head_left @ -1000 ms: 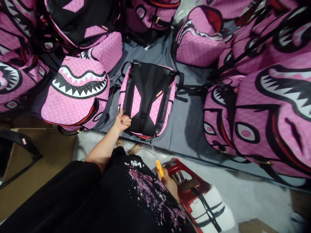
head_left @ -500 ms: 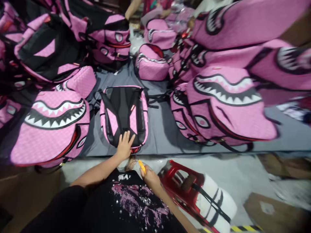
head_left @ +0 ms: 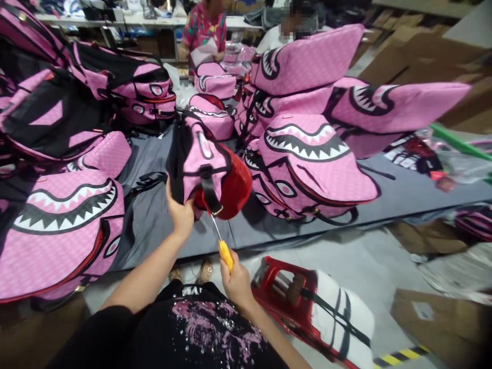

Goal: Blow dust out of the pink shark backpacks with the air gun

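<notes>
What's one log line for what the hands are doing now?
left hand: grips pink backpack, held above grey mat | right hand: holds yellow-handled tool, tip at backpack's bottom | nearby: red stool

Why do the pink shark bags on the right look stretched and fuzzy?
Head view: the wide lens bends the edges, so the far-right backpack looks stretched and smeared; the lifted backpack in the left hand is sharper near the middle, with a soft shadow on the grey mat beneath it.

Low in the frame, a black top with a glittery pink print and small white lettering; forearms, left hand and right hand are bare.
</notes>
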Tool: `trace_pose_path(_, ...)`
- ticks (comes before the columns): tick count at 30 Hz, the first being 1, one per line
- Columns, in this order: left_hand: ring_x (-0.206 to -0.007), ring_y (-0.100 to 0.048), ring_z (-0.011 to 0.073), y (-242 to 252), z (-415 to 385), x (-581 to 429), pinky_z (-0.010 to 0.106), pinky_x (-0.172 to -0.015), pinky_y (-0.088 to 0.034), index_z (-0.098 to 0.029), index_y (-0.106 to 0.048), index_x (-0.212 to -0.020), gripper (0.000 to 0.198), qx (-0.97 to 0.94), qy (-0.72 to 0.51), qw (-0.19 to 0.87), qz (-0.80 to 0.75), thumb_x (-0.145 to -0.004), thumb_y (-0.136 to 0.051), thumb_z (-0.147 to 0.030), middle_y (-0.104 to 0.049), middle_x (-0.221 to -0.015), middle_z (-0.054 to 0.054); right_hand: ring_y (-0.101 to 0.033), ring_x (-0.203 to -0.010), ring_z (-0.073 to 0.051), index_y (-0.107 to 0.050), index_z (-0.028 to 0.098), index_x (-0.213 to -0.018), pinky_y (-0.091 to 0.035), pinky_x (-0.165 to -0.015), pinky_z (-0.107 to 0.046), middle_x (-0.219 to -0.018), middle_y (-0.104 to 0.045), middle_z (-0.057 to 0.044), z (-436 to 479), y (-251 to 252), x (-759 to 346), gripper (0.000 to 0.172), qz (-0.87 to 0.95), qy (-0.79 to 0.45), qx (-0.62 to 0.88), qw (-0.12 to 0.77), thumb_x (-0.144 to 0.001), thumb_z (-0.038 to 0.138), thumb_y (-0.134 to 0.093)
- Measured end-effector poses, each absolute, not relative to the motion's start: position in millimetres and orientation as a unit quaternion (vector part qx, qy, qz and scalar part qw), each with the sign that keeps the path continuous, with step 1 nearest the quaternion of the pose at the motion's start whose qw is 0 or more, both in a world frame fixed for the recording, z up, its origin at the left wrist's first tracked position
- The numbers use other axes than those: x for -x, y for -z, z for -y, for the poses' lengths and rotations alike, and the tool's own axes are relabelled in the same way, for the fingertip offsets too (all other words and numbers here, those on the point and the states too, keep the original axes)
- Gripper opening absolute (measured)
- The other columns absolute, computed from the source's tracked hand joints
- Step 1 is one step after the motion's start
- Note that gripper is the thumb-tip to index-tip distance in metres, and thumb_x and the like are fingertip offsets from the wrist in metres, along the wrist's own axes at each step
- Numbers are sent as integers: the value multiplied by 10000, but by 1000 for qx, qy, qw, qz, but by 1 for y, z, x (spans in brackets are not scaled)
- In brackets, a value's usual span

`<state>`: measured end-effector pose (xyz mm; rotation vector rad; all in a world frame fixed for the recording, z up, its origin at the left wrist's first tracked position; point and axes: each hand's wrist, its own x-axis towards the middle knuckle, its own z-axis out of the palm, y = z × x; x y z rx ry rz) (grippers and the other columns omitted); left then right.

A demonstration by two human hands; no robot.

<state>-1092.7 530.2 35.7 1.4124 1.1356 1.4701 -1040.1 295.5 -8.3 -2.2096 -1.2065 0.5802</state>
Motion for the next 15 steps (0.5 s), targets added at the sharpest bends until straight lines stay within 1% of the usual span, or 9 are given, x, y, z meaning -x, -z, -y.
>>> trace_pose_path(3, -1022, -677, 191, -5, -491, 1120, 362, -936, -537, -205, -538, -1291, 534, -431, -540, 517, -506, -806, -645, -401, -684, -1180, 95, -716, -720, -261, -580, 124, -1192, -478, -626, -294, -840, -733, -132, -280, 16, 1032, 498, 475, -242, 799, 277, -965, 466, -299)
trace_pose_path(5, -793, -699, 196, 15, -456, 1143, 363, -765, -580, -170, -650, -1090, 424, -441, -386, 611, -532, -789, -646, -469, -733, -919, 77, -719, -725, -272, -585, 138, -1178, -465, -618, -298, -818, -731, -125, -273, 26, 1026, 503, 462, -283, 808, 233, -969, 478, -278)
trace_pose_path(7, -705, -692, 205, 21, -428, 1166, 363, -696, -581, -165, -703, -954, 348, -546, -214, 640, -498, -814, -625, -474, -733, -807, 71, -723, -759, -280, -582, 152, -1180, -450, -621, -297, -835, -733, -126, -270, 38, 1020, 493, 434, -329, 821, 171, -978, 477, -271)
trace_pose_path(8, -774, -705, 226, 21, -420, 1175, 385, -745, -582, -175, -716, -980, 332, -619, -162, 607, -472, -839, -611, -456, -745, -868, 86, -724, -784, -284, -581, 155, -1178, -443, -624, -295, -847, -734, -130, -270, 45, 1017, 483, 424, -352, 823, 139, -980, 471, -274)
trace_pose_path(10, -1127, -646, 295, 16, -423, 1188, 471, -984, -505, -203, -673, -1203, 401, -762, -131, 451, -445, -849, -639, -389, -692, -1209, 130, -723, -828, -287, -582, 151, -1164, -432, -630, -290, -860, -733, -140, -271, 56, 1012, 470, 413, -387, 820, 86, -982, 457, -275)
trace_pose_path(12, -1420, -380, 360, 16, -447, 1191, 557, -1158, -305, -198, -509, -1423, 711, -848, -103, 262, -449, -760, -746, -293, -447, -1512, 164, -721, -844, -285, -581, 148, -1151, -424, -627, -287, -860, -731, -143, -270, 62, 1008, 472, 413, -403, 815, 59, -980, 457, -268)
trace_pose_path(13, -1466, -286, 378, 17, -464, 1189, 581, -1178, -248, -178, -448, -1469, 823, -868, -68, 197, -452, -715, -773, -234, -359, -1563, 179, -719, -831, -281, -579, 152, -1152, -420, -620, -288, -847, -730, -137, -268, 63, 1006, 479, 413, -402, 815, 55, -976, 466, -263)
trace_pose_path(14, -1474, -270, 376, 19, -482, 1186, 574, -1181, -245, -162, -438, -1476, 835, -876, -25, 159, -454, -704, -756, -171, -343, -1570, 183, -717, -800, -277, -577, 159, -1156, -417, -612, -290, -818, -727, -124, -266, 63, 1004, 490, 414, -398, 816, 58, -971, 481, -258)
trace_pose_path(15, -1451, -333, 352, 19, -500, 1183, 535, -1170, -291, -160, -468, -1455, 775, -875, 13, 142, -462, -720, -707, -117, -400, -1540, 175, -712, -755, -270, -576, 167, -1151, -414, -605, -293, -778, -720, -106, -263, 60, 1002, 500, 417, -393, 817, 68, -964, 501, -255)
